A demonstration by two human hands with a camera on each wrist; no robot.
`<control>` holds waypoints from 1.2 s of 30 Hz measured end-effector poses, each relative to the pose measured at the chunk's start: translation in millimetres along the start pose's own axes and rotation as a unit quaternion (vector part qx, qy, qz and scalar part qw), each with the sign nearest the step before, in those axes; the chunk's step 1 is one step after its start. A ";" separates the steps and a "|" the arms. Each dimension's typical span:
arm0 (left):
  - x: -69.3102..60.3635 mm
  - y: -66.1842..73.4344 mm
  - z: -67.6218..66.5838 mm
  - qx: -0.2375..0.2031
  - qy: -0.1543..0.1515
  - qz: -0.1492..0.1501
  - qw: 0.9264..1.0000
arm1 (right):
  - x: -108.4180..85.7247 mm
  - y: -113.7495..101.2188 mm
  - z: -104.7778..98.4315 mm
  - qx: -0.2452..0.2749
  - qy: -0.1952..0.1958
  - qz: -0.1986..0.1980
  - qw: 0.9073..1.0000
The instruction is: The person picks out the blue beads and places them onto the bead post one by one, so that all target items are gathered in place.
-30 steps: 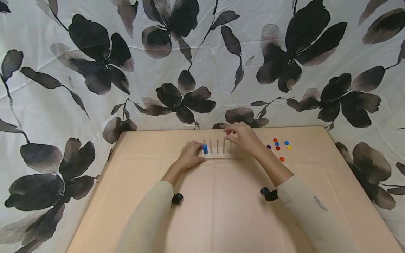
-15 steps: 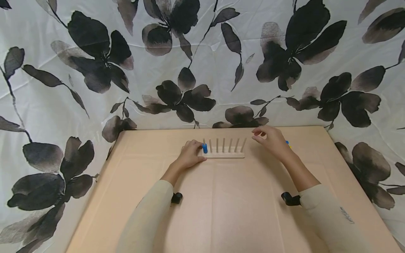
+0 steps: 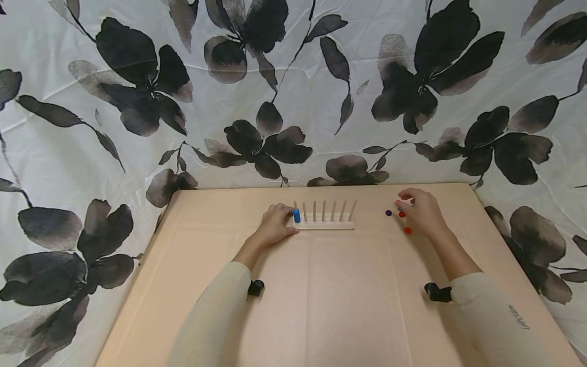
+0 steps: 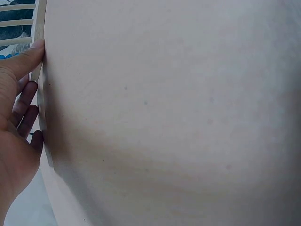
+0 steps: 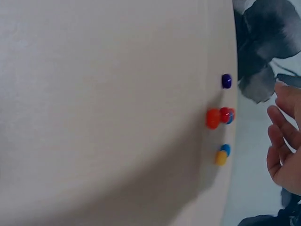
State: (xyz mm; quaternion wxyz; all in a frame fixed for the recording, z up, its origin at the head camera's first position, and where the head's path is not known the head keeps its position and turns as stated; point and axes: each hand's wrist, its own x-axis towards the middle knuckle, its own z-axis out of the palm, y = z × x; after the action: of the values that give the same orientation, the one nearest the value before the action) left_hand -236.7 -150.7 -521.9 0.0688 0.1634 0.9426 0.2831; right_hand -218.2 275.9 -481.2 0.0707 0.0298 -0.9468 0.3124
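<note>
A wooden peg rack (image 3: 327,225) with a row of upright pegs stands near the table's far edge. Blue beads (image 3: 296,216) are stacked on its leftmost peg. My left hand (image 3: 272,225) grips the rack's left end; the left wrist view shows the thumb on the edge of the base (image 4: 38,23) and the other fingers behind. To the right, my right hand (image 3: 423,210) hovers over loose beads, its fingers loosely bent with nothing visible between them. Near it lie a purple bead (image 3: 388,213) and red beads (image 3: 407,231). A yellow bead (image 5: 221,157) shows in the right wrist view.
The pale wooden table (image 3: 307,300) ends just behind the rack. A white cloth with dark flowers (image 3: 270,142) hangs beyond that edge. Black wrist cameras (image 3: 437,292) stick out from the sleeves.
My right hand has moved from the rack's pegs rightward to the loose beads, now covering some of them. The left hand and the rack stay in place.
</note>
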 end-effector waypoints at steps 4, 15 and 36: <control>3.1 -0.6 1.1 0.005 0.004 0.000 1.000 | 3.1 9.4 4.2 -0.009 0.003 0.035 0.999; 3.9 -0.1 1.1 -0.001 0.007 0.001 1.000 | 5.7 23.8 19.1 -0.084 0.003 0.077 0.993; 2.2 -2.2 2.2 0.010 0.000 0.001 1.000 | 5.2 23.7 28.9 -0.132 -0.023 0.105 0.985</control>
State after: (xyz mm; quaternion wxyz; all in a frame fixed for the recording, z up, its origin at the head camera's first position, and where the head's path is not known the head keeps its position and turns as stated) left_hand -238.9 -150.6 -525.0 0.0664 0.1649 0.9453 0.2737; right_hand -229.0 277.6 -517.3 0.0193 -0.0727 -0.9789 0.1898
